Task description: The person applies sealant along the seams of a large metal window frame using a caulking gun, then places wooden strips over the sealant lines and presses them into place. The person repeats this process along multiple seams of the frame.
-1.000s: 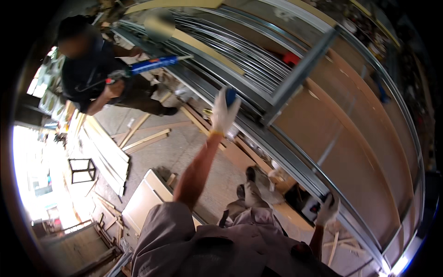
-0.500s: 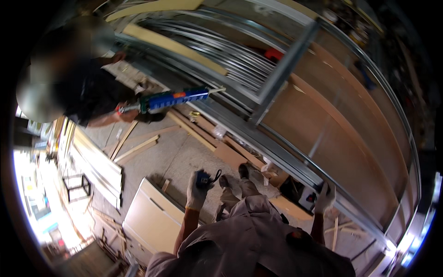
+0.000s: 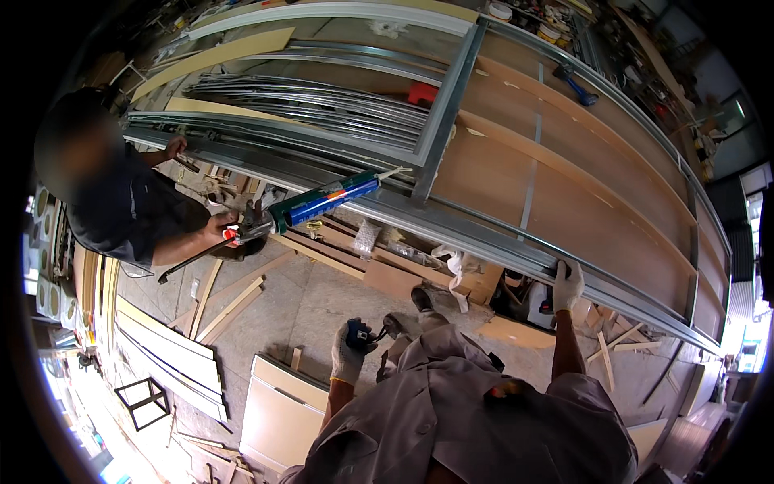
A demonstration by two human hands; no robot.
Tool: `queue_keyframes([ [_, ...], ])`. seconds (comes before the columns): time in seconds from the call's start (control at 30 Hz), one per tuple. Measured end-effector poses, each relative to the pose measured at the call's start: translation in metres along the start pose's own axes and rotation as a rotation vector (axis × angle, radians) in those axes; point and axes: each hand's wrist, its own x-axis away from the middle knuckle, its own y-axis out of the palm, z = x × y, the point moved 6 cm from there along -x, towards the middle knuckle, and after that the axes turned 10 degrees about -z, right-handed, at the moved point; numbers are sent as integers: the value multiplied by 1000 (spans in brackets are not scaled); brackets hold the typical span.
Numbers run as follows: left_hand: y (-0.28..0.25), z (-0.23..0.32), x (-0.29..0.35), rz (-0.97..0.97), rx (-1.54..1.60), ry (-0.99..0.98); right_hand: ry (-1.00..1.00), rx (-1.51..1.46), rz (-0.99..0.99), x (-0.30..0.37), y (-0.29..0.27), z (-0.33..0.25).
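Observation:
My left hand (image 3: 349, 355), in a white work glove, is closed around a dark blue tape measure (image 3: 358, 334) with a black strap, low in front of my body. My gloved right hand (image 3: 568, 285) grips the near edge of a large metal frame (image 3: 476, 239), its fingers over the rail. Brown panels (image 3: 488, 173) fill the frame's right part. At left, a co-worker (image 3: 121, 194) holds a caulking gun (image 3: 264, 223) with a blue cartridge (image 3: 334, 199), its nozzle over the frame's near rail.
Long thin metal bars (image 3: 322, 105) lie within the frame's left part, beside a red object (image 3: 422, 93). A blue power tool (image 3: 576, 85) lies on the far panels. Wood strips (image 3: 231, 310) and a pale cabinet-like panel (image 3: 278, 403) are on the floor at left.
My view has shifted, so the frame and co-worker appear displaced. My left hand still holds the tape measure, and my right hand stays at the frame's edge.

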Motion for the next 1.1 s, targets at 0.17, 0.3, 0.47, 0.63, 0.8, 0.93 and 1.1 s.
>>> queue_keyframes([
  [0.17, -27, 19, 19, 55, -11, 55, 4, 37, -9, 3, 2, -10],
  [0.3, -44, 21, 31, 84, 0, 93, -25, 28, 19, 4, 1, -16],
  [0.47, -61, 9, 38, 113, 67, 92, 4, 0, -4, 1, 7, 8],
  [0.63, -67, -7, 38, 153, 92, 52, 4, 25, -10, 3, 7, -1],
  [0.8, -62, -13, 33, 155, 94, 31, -4, 45, -10, 1, 7, -2],
  [0.93, -56, -9, 30, 176, 68, 36, -7, 7, -16, 2, 7, -11],
  [1.1, -47, 0, 26, 175, 40, 76, 14, 21, -17, 1, 7, -6],
])
